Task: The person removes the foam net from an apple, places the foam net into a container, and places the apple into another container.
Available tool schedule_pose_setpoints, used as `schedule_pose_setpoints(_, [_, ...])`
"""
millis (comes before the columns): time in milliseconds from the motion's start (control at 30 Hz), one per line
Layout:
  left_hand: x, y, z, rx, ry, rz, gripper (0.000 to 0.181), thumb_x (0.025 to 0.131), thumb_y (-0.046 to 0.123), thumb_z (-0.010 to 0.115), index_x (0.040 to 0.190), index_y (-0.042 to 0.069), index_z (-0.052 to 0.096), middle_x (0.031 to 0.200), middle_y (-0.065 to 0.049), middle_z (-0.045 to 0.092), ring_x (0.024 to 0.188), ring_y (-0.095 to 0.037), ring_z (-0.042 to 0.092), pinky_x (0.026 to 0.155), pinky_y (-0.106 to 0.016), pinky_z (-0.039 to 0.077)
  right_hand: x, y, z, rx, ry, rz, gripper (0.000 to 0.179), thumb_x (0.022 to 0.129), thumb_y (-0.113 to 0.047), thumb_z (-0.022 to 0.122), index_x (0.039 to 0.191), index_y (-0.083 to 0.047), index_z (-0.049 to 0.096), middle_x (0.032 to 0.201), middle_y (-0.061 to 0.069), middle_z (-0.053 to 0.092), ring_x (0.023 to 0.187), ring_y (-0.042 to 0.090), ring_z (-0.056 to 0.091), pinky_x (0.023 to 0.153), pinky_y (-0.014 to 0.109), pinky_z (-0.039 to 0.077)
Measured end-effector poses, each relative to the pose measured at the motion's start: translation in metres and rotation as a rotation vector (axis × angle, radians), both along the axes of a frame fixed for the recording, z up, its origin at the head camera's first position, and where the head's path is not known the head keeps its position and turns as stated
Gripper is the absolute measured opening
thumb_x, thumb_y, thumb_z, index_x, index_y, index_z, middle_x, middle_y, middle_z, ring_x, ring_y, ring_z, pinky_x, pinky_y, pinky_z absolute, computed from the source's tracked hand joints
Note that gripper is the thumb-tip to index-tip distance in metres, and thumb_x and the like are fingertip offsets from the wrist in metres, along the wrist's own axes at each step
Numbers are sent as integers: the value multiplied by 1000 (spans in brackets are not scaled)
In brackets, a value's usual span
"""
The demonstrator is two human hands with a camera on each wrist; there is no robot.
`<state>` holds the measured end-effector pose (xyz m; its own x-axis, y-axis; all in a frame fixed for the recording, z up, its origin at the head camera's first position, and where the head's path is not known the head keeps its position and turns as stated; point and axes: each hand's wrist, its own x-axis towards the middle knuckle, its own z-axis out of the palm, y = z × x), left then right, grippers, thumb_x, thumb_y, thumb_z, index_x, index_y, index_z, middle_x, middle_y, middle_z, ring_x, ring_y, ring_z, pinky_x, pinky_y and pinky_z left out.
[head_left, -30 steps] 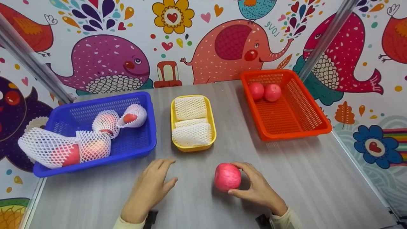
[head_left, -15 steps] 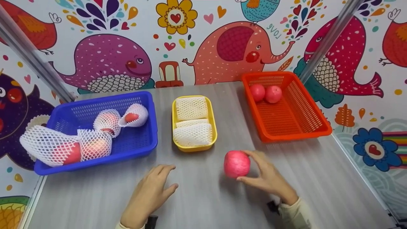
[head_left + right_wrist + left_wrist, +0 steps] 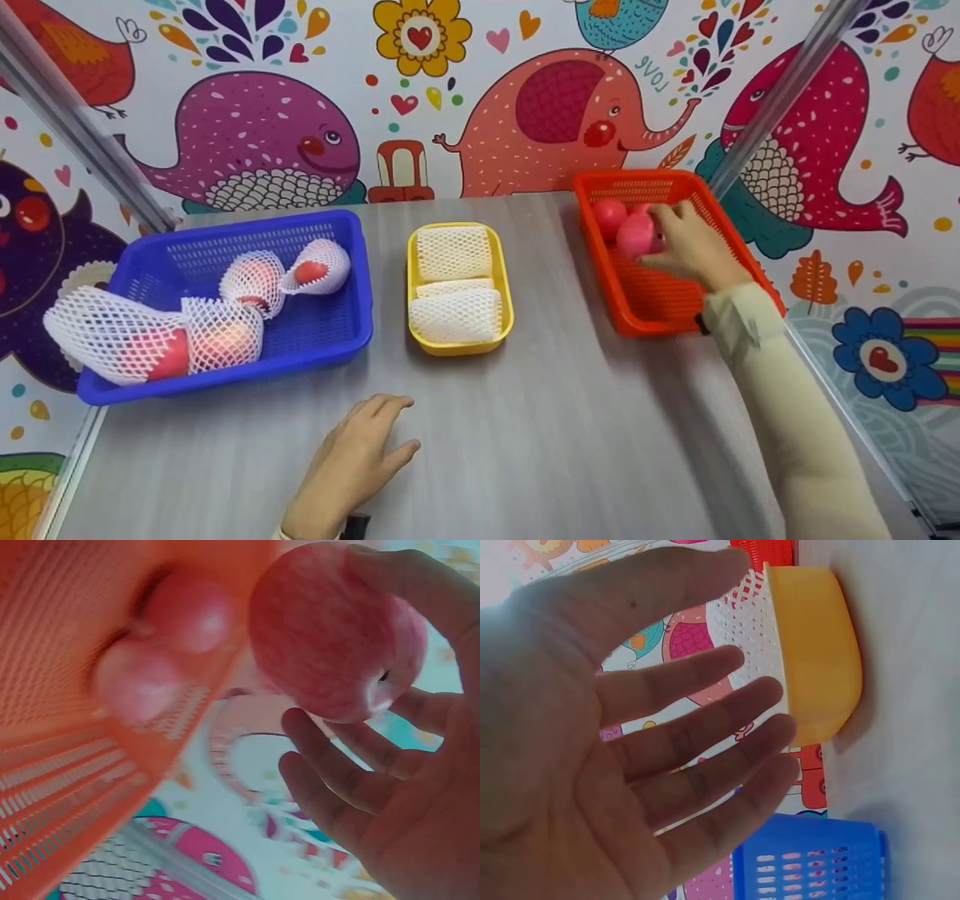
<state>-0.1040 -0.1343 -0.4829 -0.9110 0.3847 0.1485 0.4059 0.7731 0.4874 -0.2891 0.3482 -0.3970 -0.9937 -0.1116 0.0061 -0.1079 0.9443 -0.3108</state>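
Note:
My right hand (image 3: 694, 251) grips a red apple (image 3: 636, 236) over the orange basket (image 3: 656, 324). In the right wrist view the thumb and fingers hold that apple (image 3: 337, 630) at its side, with two other apples lying in the basket (image 3: 45, 727). One of those, the left apple (image 3: 609, 217), shows whole in the head view; the other is mostly hidden behind the held one. My left hand (image 3: 356, 457) hovers over the front of the table with fingers spread, nothing in it. In the left wrist view its palm (image 3: 577, 787) faces the camera.
A blue basket (image 3: 360, 300) at the left holds several apples in white foam nets (image 3: 112, 337). Between the baskets stands a small yellow tray (image 3: 459, 349) with folded foam nets (image 3: 454, 315). Behind the grey table (image 3: 510, 450) rises a cartoon-printed wall (image 3: 420, 97).
My right hand has carried the apple from the front of the table up and right to above the orange basket. The left hand has stayed nearly in place.

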Motion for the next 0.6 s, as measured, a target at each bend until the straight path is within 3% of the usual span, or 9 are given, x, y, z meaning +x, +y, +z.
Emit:
schedule_pose_setpoints(133, [1,-1,2,2,-37,2,45,82,24,83,120,8,67,114,-5,65,107,-26,62,90,-46,52,-43,6,-15,55,-210,-4,79,82,-34,81,142,-5,40,128,25,36,107,44,47,93,63,45])
schedule_pose_setpoints(333, [4,-5,1,10,-51,-9,43,83,24,82,120,6,67,115,-6,66,108,-26,62,89,-46,52,-72,7,-41,-15,-471,-49,80,82,-31,80,144,-3,38,131,24,38,115,44,41,98,65,40])
schedule_pose_setpoints(433, [6,-7,0,10,-70,-6,43,84,25,81,121,7,67,116,-6,65,109,-26,62,89,-46,52,-79,6,-47,-32,-510,-64,81,83,-31,80,146,-3,36,133,25,39,118,45,38,101,68,35])
schedule_pose_setpoints(600, [8,-10,0,4,-78,15,42,85,24,81,121,7,67,117,-6,66,109,-26,62,90,-46,52,-82,-4,-41,13,-448,-35,85,85,-35,78,149,-2,33,133,28,39,115,48,41,101,71,34])
